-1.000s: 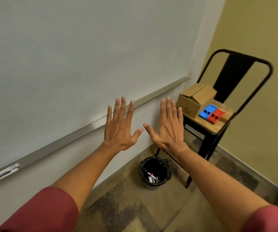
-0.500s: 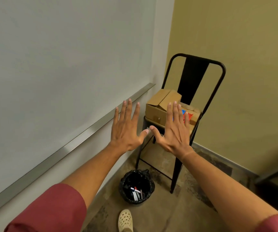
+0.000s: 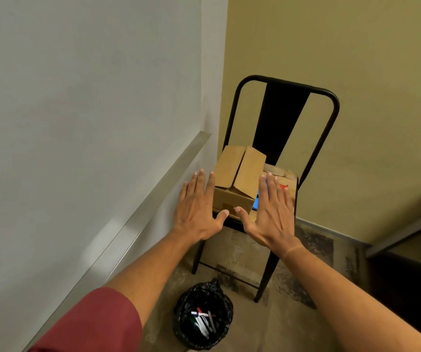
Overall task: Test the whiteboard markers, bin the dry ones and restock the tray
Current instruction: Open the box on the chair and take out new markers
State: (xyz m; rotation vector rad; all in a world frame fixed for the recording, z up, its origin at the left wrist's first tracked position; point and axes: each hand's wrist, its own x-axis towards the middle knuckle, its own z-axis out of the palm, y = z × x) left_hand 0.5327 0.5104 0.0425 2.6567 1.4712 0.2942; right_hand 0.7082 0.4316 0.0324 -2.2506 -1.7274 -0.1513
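Observation:
My left hand point(image 3: 196, 209) and my right hand point(image 3: 271, 211) are held out flat, fingers spread, palms away from me, holding nothing. Behind them a cardboard box point(image 3: 237, 179) with raised flaps stands on a black chair point(image 3: 275, 115). A blue marker pack point(image 3: 256, 201) and a red one point(image 3: 284, 187) peek out beside my right hand. The whiteboard point(image 3: 82, 118) fills the left, with its metal tray point(image 3: 138, 222) running along its lower edge. A black-lined bin point(image 3: 203, 318) on the floor below holds several markers.
An olive wall point(image 3: 356, 72) stands behind the chair, in the corner. A dark piece of furniture point(image 3: 412, 255) sits at the right edge. The floor is mottled concrete.
My view has swung right and moved closer to the chair. The markers on the tray's left end have left the view. Both hands stay open and spread.

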